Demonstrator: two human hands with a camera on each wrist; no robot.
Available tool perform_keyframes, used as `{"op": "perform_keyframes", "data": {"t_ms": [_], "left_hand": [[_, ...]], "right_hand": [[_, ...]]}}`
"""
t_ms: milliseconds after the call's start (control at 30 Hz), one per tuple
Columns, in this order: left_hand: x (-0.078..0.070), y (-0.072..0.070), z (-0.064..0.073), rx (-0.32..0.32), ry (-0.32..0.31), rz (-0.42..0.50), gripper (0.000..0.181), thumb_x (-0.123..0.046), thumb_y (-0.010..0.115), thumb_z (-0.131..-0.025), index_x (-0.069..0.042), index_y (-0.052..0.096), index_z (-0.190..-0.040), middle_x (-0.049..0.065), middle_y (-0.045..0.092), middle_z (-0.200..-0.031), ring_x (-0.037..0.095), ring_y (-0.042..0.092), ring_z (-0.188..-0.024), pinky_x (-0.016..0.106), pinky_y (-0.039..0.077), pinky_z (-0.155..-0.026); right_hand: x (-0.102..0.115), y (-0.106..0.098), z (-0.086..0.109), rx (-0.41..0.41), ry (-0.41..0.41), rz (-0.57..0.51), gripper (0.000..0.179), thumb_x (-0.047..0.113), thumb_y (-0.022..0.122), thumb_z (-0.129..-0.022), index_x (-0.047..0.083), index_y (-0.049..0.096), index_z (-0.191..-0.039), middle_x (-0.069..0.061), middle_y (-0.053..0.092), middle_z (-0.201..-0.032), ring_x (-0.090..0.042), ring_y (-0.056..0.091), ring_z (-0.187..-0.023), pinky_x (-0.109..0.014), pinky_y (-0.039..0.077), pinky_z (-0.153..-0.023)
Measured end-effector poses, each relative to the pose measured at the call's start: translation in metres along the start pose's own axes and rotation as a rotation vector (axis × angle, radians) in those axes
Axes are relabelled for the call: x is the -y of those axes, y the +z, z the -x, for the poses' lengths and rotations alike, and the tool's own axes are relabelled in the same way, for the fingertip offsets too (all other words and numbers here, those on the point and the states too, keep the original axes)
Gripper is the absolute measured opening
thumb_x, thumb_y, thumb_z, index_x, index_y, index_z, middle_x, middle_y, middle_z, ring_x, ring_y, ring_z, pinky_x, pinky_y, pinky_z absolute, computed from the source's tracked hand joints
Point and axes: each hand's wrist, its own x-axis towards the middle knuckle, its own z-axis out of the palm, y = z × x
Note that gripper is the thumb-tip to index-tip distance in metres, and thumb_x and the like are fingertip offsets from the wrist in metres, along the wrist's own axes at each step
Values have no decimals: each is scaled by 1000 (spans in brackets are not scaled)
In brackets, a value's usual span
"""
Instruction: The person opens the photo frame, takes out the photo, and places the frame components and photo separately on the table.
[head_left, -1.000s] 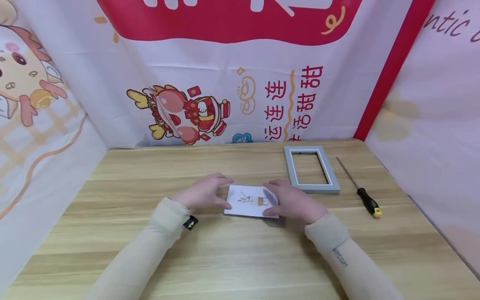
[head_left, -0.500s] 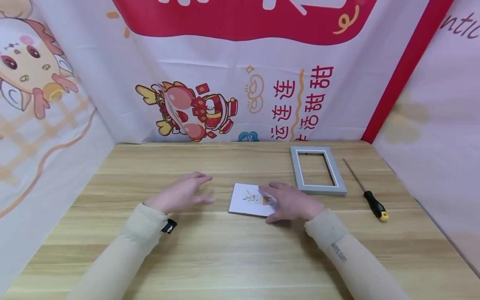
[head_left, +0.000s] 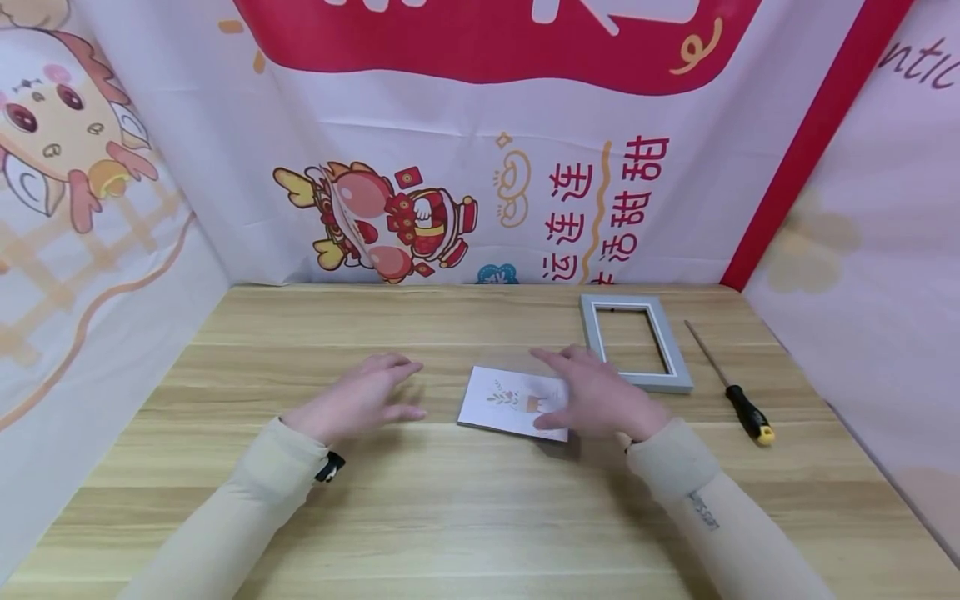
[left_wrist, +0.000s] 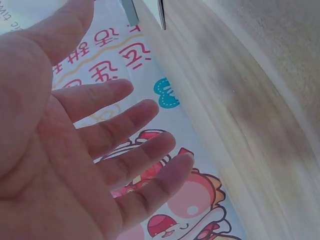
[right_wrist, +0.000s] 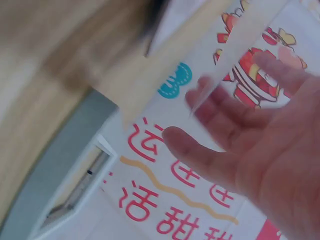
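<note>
A white card point(head_left: 483, 410) printed with a potted plant lies on the table, its near edge looking dark. My right hand point(head_left: 603, 398) is over the card's right end. In the right wrist view, that hand seems to pinch a clear thin sheet point(right_wrist: 235, 52) between thumb and fingers; in the head view the sheet is barely visible above the card's far edge. My left hand point(head_left: 356, 398) hovers left of the card, apart from it. Its palm and spread fingers show in the left wrist view, holding nothing. Behind the right hand lies a grey picture frame point(head_left: 677, 354) with a see-through opening.
Right of the frame lies a screwdriver point(head_left: 742, 412) with a black and yellow handle. The wood-grain table point(head_left: 450, 517) ends at a printed cloth backdrop point(head_left: 420, 108), with more cloth along both sides.
My left hand has drawn away leftward from the card. My right hand has shifted back and up from the card, uncovering more of its print, and a clear sheet now shows at its fingers.
</note>
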Motion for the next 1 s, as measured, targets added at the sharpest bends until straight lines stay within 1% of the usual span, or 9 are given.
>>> {"op": "perform_keyframes", "data": {"t_ms": [100,200,267,433,500,600,767,900,1000], "left_hand": [[-4,2,3,-49,43,-36,77,-45,75,-86,-5,49,-145,18,48,-145,36,43,-134,53,36,-109],[-9,7,4,-95,103,-84,77,-46,77,-84,-5,51,-144,17,51,-142,36,47,-131,53,38,-107],[-14,10,6,-105,126,-105,78,-48,77,-84,-6,52,-144,16,52,-142,36,47,-131,54,38,-107],[-28,16,11,-125,176,-140,75,-51,74,-85,-8,53,-143,15,53,-141,34,49,-129,53,41,-104],[-32,18,14,-143,207,-163,74,-51,73,-86,-7,54,-142,15,54,-139,34,50,-128,52,43,-102],[-38,19,18,-157,245,-183,73,-51,73,-86,-4,56,-140,15,56,-137,34,50,-127,53,44,-101],[-44,19,23,-135,253,-176,71,-50,71,-88,-5,56,-140,13,56,-138,33,49,-129,53,42,-103],[-45,19,25,-122,250,-170,69,-50,70,-89,-6,56,-140,12,55,-139,31,47,-130,52,41,-104],[-44,19,26,-126,259,-169,68,-49,70,-89,-5,56,-140,12,55,-138,30,48,-129,52,42,-103]], "right_hand": [[-2,-9,-2,-52,84,-34,100,56,83,-73,26,35,-155,-19,41,-143,-35,44,-124,-59,46,-95],[-4,-17,-7,-103,166,-68,100,59,79,-76,22,32,-156,-25,38,-144,-40,41,-126,-62,44,-95],[-6,-20,-12,-122,209,-85,100,61,76,-78,20,30,-157,-27,38,-144,-41,40,-125,-63,43,-96],[-10,-23,-27,-119,281,-89,97,63,69,-83,14,29,-157,-27,38,-148,-46,33,-133,-66,33,-103],[-11,-23,-36,-108,299,-54,97,66,64,-84,10,30,-156,-27,39,-149,-49,29,-136,-66,27,-107],[-10,-22,-52,-88,316,12,98,70,58,-85,5,32,-154,-28,41,-148,-52,28,-137,-64,24,-110],[-1,-20,-77,-45,326,74,96,72,55,-86,1,41,-148,-25,47,-144,-49,38,-133,-61,31,-108],[8,-19,-91,-10,346,106,90,73,54,-85,0,52,-138,-21,58,-131,-41,53,-118,-54,42,-101],[14,-16,-98,10,374,122,86,72,56,-85,-1,56,-132,-20,62,-122,-36,58,-108,-49,46,-94]]}}
